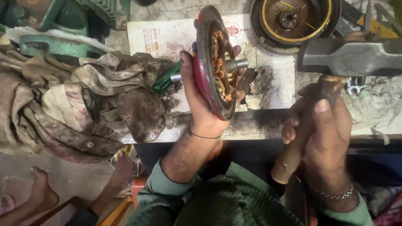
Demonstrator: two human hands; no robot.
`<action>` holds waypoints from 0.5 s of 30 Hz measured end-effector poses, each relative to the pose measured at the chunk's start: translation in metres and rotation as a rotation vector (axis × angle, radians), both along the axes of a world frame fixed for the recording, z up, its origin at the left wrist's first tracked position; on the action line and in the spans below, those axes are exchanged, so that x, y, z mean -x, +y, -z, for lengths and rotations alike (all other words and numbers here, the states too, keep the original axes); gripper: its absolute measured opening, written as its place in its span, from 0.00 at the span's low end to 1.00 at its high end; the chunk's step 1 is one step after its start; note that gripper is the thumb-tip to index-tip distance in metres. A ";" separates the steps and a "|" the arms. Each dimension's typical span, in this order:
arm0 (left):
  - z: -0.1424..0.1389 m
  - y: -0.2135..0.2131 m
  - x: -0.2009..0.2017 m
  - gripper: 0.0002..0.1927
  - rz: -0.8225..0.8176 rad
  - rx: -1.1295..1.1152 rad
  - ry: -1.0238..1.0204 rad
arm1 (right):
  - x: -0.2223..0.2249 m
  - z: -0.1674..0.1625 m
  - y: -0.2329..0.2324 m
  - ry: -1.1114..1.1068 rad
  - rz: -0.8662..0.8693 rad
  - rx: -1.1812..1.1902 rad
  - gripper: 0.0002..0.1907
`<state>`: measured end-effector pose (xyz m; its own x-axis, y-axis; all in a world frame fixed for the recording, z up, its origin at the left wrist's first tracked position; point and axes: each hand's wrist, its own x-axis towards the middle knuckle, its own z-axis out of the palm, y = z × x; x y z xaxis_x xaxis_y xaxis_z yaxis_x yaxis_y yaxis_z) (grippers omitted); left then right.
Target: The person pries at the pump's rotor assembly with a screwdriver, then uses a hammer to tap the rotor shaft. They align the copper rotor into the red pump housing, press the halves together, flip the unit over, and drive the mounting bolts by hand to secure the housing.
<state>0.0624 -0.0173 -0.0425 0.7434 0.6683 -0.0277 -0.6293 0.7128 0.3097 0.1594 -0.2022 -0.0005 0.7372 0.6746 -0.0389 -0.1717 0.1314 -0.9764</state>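
Surface: cluttered workbench surface (268, 125), dirty rags (83, 104) at left.
Paper: white printed sheet (167, 37) under parts.
Left hand (201, 109): clamped on round red-rimmed motor plate (215, 62), held upright.
Right hand (326, 134): closed around hammer (347, 56) handle.

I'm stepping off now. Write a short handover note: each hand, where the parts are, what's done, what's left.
Left hand: grips the round motor plate on edge above the bench, copper windings and shaft facing right.
Right hand: holds the hammer by its wooden handle, head beside the plate, not touching.
Green-handled screwdriver lies behind the plate; round housing sits at the bench's back.
Done: plate is out of any housing.
Left: cannot tell.
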 end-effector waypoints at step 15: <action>0.006 -0.007 -0.001 0.39 -0.100 -0.145 -0.086 | -0.008 0.014 -0.002 0.162 -0.142 0.028 0.18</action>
